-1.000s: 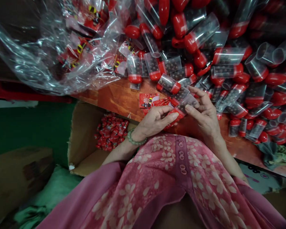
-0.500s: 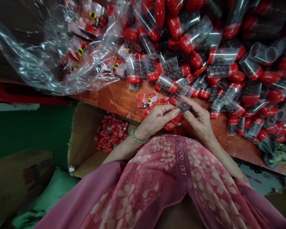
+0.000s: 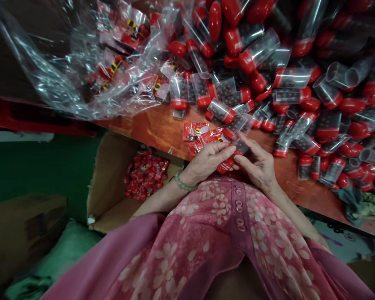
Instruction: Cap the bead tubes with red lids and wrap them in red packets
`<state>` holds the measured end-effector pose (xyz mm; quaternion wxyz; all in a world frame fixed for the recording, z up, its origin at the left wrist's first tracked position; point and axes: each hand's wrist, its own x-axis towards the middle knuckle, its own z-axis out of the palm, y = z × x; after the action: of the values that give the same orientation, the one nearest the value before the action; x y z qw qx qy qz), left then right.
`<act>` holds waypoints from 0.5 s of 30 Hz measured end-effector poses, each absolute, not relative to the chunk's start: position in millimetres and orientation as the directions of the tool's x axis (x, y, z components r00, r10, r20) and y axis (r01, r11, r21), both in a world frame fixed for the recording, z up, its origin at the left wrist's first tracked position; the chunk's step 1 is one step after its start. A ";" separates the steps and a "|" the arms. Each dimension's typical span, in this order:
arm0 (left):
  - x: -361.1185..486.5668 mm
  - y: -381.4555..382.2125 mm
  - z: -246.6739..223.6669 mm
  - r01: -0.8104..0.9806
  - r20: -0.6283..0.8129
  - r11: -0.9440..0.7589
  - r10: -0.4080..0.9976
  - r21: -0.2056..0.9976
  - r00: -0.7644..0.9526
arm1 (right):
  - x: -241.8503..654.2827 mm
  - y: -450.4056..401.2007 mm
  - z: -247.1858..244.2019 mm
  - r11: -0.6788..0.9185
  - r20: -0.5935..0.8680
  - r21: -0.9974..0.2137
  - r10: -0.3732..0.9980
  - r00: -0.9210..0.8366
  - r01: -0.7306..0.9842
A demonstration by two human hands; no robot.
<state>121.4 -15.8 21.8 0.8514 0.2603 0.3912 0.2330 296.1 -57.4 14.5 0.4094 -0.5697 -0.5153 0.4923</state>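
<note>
My left hand (image 3: 209, 160), a green bead bracelet (image 3: 185, 181) on its wrist, is closed in a pinch on a small red printed packet (image 3: 225, 165). Facing it, my right hand (image 3: 258, 162) has its thumb against the packet's edge and its index finger over a clear plastic tube (image 3: 240, 146). The tube is partly hidden between my fingertips. Beyond my left hand, more red printed packets (image 3: 196, 131) lie flat on the wooden table. Just past my fingers rest red-capped clear tubes of dark beads (image 3: 220, 111).
Red-capped tubes (image 3: 292, 78) are heaped across the back and right. A clear plastic bag (image 3: 112, 100) with red packets lies at back left. Below the table edge (image 3: 171, 151), a cardboard box (image 3: 101, 183) holds small red packets (image 3: 146, 175). Crumpled cloth (image 3: 370, 204) sits at right.
My right thumb has come down and in toward the red packet. The clear tube between my hands sits slightly lower and is more covered by my fingers.
</note>
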 end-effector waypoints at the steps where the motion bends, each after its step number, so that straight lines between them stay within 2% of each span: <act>1: 121.0 -16.9 21.7 -0.177 -0.552 0.757 0.595 0.629 0.584 | 296.1 -58.3 14.0 -0.114 -0.120 -0.976 0.993 -0.021 0.184; 4: 117.8 -19.4 21.9 -0.139 -0.570 0.763 0.578 0.631 0.584 | 298.0 -59.7 13.1 -0.084 -0.093 -0.980 0.995 -0.041 0.183; 9: 108.1 -26.1 23.9 -0.141 -0.544 0.820 0.486 0.555 0.684 | 302.0 -60.8 16.8 -0.091 -0.110 -0.975 0.991 -0.082 0.203; 15: 106.5 -37.7 22.5 -0.157 -0.540 0.803 0.516 0.575 0.664 | 301.0 -63.3 16.8 -0.058 -0.092 -0.975 0.985 -0.149 0.216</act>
<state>106.5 -37.7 22.5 0.8778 0.2483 0.3620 0.1918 301.0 -63.3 16.8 0.3837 -0.5273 -0.5690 0.5009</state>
